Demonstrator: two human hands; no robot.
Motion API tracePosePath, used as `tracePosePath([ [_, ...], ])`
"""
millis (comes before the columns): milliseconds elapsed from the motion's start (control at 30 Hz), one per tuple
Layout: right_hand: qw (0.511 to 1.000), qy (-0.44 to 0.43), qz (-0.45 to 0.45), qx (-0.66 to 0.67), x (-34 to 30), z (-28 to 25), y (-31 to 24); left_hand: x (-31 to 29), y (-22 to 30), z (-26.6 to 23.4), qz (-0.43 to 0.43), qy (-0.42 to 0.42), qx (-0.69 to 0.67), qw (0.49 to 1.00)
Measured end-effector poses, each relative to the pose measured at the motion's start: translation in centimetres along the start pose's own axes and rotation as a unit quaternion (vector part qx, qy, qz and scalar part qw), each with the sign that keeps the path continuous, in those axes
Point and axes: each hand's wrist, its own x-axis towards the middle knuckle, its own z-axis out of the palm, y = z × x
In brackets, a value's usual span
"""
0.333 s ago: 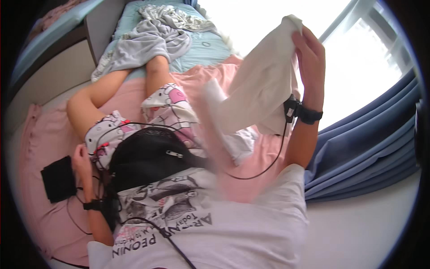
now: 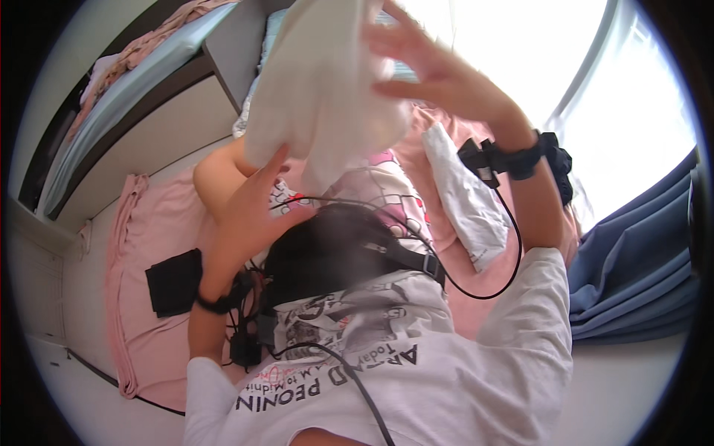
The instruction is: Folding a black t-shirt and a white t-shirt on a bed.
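Observation:
A loose white cloth (image 2: 320, 82) hangs in the air above my lap, blurred by motion, and its top runs out of the picture. My right hand (image 2: 435, 82) is at its right side, fingertips on the fabric and thumb spread apart, partly smeared. Below the cloth's lower left edge is my left hand (image 2: 253, 204), its thumb and a finger stretched apart. That finger's tip reaches the hem; whether it touches is unclear. The cloth hides most of my legs. A black waist bag (image 2: 320, 256) lies across my lap.
Under me is a pink sheet (image 2: 149, 245). A folded black cloth (image 2: 172, 284) lies at the left, and a folded white garment (image 2: 468, 201) at the right. A black cable (image 2: 513, 253) loops from my right wrist. Blue curtains (image 2: 632, 260) hang at right.
The white cloth has moved left and up, with my right hand following it. My left hand has risen from beside the black cloth toward the white cloth. The view has shifted.

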Motion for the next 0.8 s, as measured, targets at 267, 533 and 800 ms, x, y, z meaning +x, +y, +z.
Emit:
tracePosePath([
  [267,0.917,-0.202,0.09,-0.333,-8.0,15.1,15.7,9.6,-11.0,3.8,-0.078,-0.101,0.062,0.99],
  [533,0.917,-0.354,0.165,-0.084,1.4,16.0,13.6,9.0,0.9,-12.4,0.014,0.17,-0.454,0.874],
  [800,0.967,0.011,0.232,-0.104,3.9,16.2,13.6,6.9,2.7,-23.4,0.017,0.357,-0.428,0.83],
])
